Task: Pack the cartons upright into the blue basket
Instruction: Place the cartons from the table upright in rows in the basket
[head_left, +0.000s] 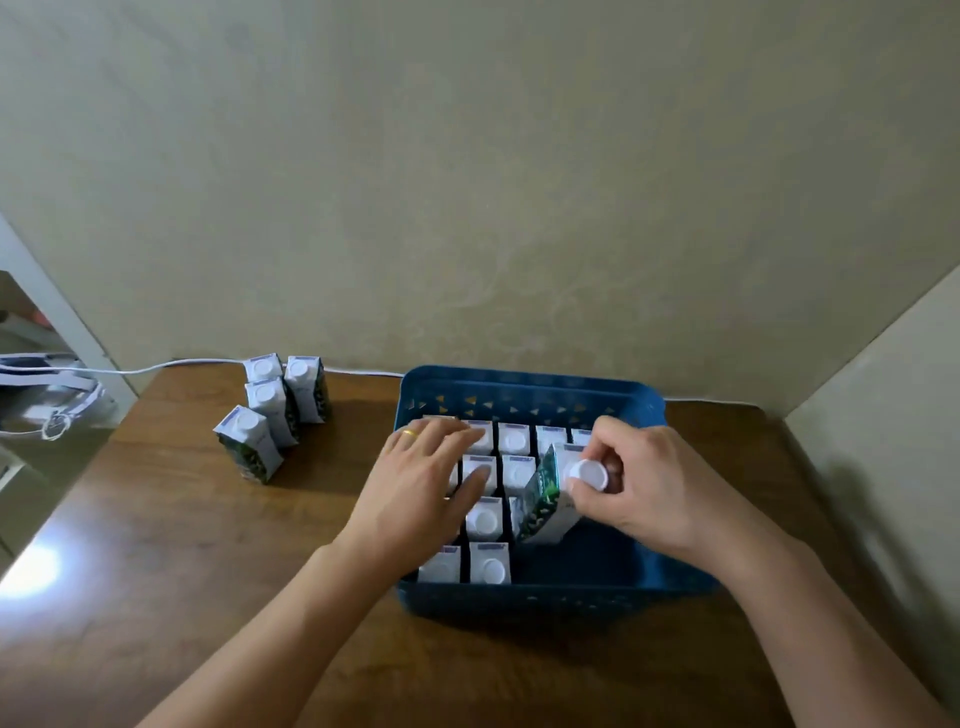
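The blue basket (530, 387) sits on the wooden table, holding several upright cartons (514, 439) with white caps. My right hand (644, 483) grips a tilted green-and-white carton (545, 493) by its cap end, low inside the basket beside the packed rows. My left hand (421, 483) lies flat with fingers spread on the tops of the cartons in the basket's left part. Several more cartons (283, 402) stand upright on the table to the left of the basket.
A white cable (171, 365) runs along the table's back edge by the wall. A white bag (47, 395) rests off the table's left corner. Walls close in behind and to the right. The basket's right part holds no cartons.
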